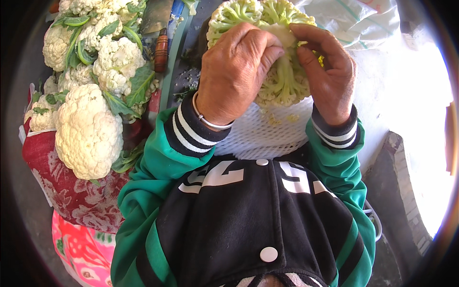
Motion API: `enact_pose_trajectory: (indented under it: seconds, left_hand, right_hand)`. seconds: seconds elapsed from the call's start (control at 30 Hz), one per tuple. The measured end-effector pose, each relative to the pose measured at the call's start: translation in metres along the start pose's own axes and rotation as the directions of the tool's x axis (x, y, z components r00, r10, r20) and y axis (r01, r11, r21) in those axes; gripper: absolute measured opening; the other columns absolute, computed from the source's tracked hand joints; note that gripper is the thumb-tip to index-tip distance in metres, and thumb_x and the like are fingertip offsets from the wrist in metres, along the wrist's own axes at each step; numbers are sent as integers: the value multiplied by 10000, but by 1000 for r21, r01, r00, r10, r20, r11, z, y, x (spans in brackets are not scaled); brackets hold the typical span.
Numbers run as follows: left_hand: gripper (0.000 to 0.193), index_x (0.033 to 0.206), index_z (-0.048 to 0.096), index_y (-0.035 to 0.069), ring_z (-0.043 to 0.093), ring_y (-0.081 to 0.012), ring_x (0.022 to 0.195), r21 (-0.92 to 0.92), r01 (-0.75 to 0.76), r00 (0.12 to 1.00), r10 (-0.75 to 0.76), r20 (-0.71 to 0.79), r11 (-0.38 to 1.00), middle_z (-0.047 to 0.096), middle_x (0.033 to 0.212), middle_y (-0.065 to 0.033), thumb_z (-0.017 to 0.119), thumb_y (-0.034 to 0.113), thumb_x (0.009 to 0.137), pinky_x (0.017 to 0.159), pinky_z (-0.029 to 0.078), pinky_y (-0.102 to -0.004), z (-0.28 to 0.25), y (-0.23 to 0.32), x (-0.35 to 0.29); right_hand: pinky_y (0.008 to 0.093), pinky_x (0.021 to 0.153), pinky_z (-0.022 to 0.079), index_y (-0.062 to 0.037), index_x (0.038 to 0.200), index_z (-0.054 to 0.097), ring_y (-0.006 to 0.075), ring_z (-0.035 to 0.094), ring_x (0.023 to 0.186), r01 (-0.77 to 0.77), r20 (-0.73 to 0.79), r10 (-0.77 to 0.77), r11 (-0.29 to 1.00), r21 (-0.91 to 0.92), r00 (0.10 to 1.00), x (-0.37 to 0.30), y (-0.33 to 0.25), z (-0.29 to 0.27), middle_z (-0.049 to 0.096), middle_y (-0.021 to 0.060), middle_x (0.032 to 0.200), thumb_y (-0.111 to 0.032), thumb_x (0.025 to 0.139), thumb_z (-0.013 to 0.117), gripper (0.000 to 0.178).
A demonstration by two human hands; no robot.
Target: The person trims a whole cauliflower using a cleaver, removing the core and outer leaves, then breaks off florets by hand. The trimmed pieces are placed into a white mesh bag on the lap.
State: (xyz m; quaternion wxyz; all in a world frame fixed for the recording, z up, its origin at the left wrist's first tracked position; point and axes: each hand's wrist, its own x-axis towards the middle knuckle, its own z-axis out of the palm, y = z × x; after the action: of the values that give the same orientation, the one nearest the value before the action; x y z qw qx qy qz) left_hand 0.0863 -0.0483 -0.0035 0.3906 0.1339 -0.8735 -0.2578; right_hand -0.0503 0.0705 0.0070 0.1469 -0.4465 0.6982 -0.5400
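A head of cauliflower (284, 81) lies with its pale stem and branches facing up, between my two hands at the top of the view. My left hand (234, 71) is closed over its left side, thumb pressed to the curled forefinger beside the stem; what the fingers hold is hidden. From the right, my right hand (330, 71) bends round the cauliflower, forefinger and thumb touching it near the stem. A white foam net (263, 131) spreads below the cauliflower, with a few crumbs on it. Something small and yellow shows by the right fingers.
Several cauliflowers (88, 131) with green leaves are heaped at the left over a dark red flowered cloth (76, 191). Beside them lies a knife with a wooden handle (161, 50). A clear plastic bag (356, 21) is at the upper right, and pink patterned fabric (86, 248) at lower left.
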Motion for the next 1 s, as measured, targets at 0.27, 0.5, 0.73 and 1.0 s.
enact_pose_trajectory:
  seconds: [0.27,0.5,0.73,1.0]
  left_hand:
    - [143,942,612,66,657,-333,723,-51,138,990,-139,-7,989,644,836,-102,735,96,874,627,536,-400,3,3,-1]
    - [114,887,636,28,663,-258,640,-215,280,957,-291,-20,936,655,791,-103,730,92,895,573,524,-329,4,7,-4]
    - [146,945,657,-18,620,-107,546,-303,347,931,-365,-4,888,661,784,-53,710,119,943,521,471,-237,2,10,-8]
    - [176,948,677,-2,614,-92,544,-467,445,842,-534,-72,764,654,742,-30,667,169,986,532,523,-252,-1,8,-6]
  right_hand:
    - [368,925,530,-19,1071,711,283,699,1037,211,-153,-243,958,-195,958,4,11,8,722,137,1091,47,825,642,264]
    - [449,1049,455,-19,1016,719,360,677,1030,226,-69,-258,924,-307,964,1,12,5,724,167,1002,-9,811,661,213]
    - [405,907,512,-18,989,721,352,676,961,183,-79,-208,953,-243,975,-1,7,5,719,167,939,-20,799,678,195]
    - [387,859,530,-19,973,724,335,682,933,144,-82,-164,967,-208,983,-2,11,3,715,167,953,-13,783,686,195]
